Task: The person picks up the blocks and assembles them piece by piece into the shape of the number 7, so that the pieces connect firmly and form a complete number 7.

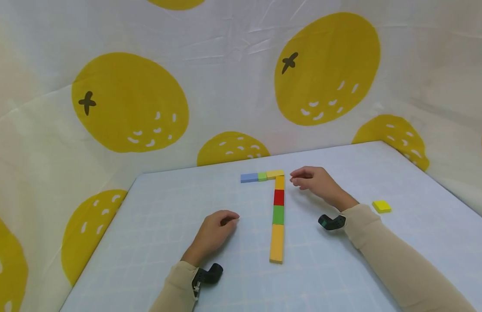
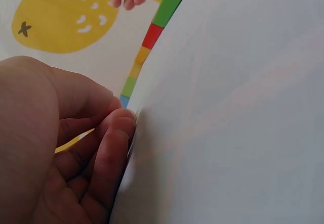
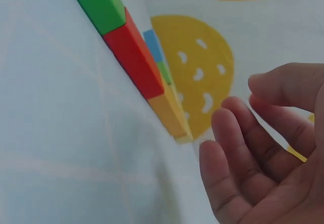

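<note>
Flat coloured blocks lie end to end on the cloth-covered table. A column runs from an orange block [image 1: 276, 243] nearest me through a green block [image 1: 278, 214] and a red block [image 1: 279, 197] to a smaller orange block [image 1: 279, 182]. At its far end a row extends left: a pale yellow block [image 1: 275, 174], a small light green block [image 1: 262, 176] and a blue block [image 1: 249, 177]. My right hand [image 1: 312, 180] hovers just right of that corner, fingers loosely bent and holding nothing. Left of the column, my left hand [image 1: 215, 232] is loosely curled, thumb near the fingertips, with nothing visible in it.
A bright yellow square block [image 1: 382, 206] lies apart on the right, beside my right sleeve [image 1: 396, 255]. Behind the table [image 1: 166, 199] hangs a white curtain [image 1: 233, 86] printed with large yellow fruit. Each wrist carries a small black camera [image 1: 331, 222].
</note>
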`<state>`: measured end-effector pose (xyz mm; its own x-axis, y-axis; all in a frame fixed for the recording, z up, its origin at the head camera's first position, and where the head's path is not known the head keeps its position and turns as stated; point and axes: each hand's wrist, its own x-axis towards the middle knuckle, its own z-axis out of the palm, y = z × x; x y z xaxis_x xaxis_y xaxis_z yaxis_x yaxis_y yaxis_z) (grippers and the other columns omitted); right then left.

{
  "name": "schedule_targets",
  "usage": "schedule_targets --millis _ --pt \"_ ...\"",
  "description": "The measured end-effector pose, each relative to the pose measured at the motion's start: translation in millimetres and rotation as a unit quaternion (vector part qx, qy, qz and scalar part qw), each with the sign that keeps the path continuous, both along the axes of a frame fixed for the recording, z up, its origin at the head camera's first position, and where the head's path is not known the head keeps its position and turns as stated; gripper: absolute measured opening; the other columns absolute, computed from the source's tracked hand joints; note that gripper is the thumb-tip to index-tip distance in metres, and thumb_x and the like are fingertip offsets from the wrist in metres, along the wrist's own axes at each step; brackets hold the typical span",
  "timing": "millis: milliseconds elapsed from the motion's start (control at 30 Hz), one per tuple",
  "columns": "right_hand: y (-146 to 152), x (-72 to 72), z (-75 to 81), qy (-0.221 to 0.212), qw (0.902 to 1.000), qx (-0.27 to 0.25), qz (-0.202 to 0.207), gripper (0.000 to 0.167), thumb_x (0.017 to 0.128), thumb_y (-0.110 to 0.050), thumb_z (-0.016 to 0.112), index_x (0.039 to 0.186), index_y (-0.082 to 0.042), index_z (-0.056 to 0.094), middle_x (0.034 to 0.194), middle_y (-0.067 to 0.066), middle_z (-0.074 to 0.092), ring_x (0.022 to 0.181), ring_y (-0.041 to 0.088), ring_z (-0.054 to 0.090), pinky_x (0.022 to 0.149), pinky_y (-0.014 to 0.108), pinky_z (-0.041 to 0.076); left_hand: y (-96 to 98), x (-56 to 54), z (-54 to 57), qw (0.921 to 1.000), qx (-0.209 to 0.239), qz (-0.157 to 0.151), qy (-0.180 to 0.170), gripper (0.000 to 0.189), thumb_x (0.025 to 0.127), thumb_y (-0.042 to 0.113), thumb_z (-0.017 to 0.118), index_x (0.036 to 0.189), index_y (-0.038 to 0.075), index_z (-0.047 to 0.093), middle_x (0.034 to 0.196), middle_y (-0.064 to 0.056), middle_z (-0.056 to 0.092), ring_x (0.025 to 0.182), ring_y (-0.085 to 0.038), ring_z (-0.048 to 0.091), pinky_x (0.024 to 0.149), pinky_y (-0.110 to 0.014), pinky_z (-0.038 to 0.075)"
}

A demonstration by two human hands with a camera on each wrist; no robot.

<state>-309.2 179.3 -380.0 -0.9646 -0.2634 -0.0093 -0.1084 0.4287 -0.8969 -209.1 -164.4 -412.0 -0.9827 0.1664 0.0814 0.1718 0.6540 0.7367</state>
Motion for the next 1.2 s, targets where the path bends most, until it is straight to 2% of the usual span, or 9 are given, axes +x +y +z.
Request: schedule_targets --millis 133,333,533,733,1000,1200 --pt "12 8.5 -0.7 -0.004 0.9999 0.013 -0.002 0.044 0.098 -0.032 0.067 0.132 -0.006 0.061 0.123 0.009 0.066 0.109 0.027 0.064 0.094 0.039 0.053 -0.6 0.4 0.3 1.0000 0.002 -0.001 0.001 0.016 0.099 0.021 0.063 0.112 0.020 0.072 0.112 0.005 0.067 0.104 -0.015 0.060 0.094 -0.041 0.050" --pt "33 20.4 -1.6 0.013 0.9998 0.015 -0.001 0.046 0.097 -0.035 0.068 0.130 -0.003 0.062 0.123 0.011 0.067 0.109 0.029 0.064 0.090 0.035 0.055 -1.4 -0.8 -0.7 1.0000 0.000 -0.003 -0.001 0.016 0.099 0.022 0.063 0.112 0.021 0.072 0.113 0.005 0.067 0.105 -0.015 0.060 0.094 -0.042 0.050" --pt "55 25.0 -3.7 0.020 0.9993 0.030 -0.009 0.050 0.095 -0.042 0.068 0.130 -0.007 0.063 0.123 0.007 0.067 0.108 0.026 0.064 0.089 0.032 0.055 -2.2 -1.7 -0.5 1.0000 -0.003 0.003 -0.004 0.016 0.099 0.022 0.063 0.112 0.021 0.072 0.112 0.005 0.067 0.104 -0.015 0.060 0.093 -0.041 0.050" --pt "76 31.8 -7.6 0.035 0.9989 0.027 -0.012 0.051 0.095 -0.039 0.069 0.129 -0.002 0.062 0.121 0.011 0.068 0.107 0.028 0.065 0.084 0.024 0.054 0.3 -1.3 -0.9 1.0000 0.001 -0.001 -0.006 0.016 0.099 0.021 0.063 0.112 0.020 0.072 0.111 0.005 0.067 0.102 -0.015 0.060 0.092 -0.041 0.050" --pt "104 40.7 -3.9 0.050 0.9966 0.056 -0.032 0.050 0.096 -0.041 0.067 0.130 -0.004 0.062 0.122 0.014 0.068 0.104 0.027 0.066 0.083 0.026 0.055 0.7 0.0 -1.8 1.0000 -0.002 0.001 -0.006 0.016 0.099 0.021 0.063 0.112 0.020 0.072 0.111 0.005 0.068 0.103 -0.015 0.060 0.092 -0.041 0.050" --pt "124 45.1 -0.3 0.053 0.9949 0.067 -0.053 0.053 0.096 -0.043 0.066 0.131 -0.004 0.061 0.125 0.015 0.066 0.105 0.023 0.066 0.083 0.023 0.054 0.7 -0.3 0.4 1.0000 0.000 0.004 -0.003 0.016 0.099 0.021 0.063 0.112 0.020 0.072 0.112 0.004 0.068 0.105 -0.016 0.060 0.094 -0.042 0.050"
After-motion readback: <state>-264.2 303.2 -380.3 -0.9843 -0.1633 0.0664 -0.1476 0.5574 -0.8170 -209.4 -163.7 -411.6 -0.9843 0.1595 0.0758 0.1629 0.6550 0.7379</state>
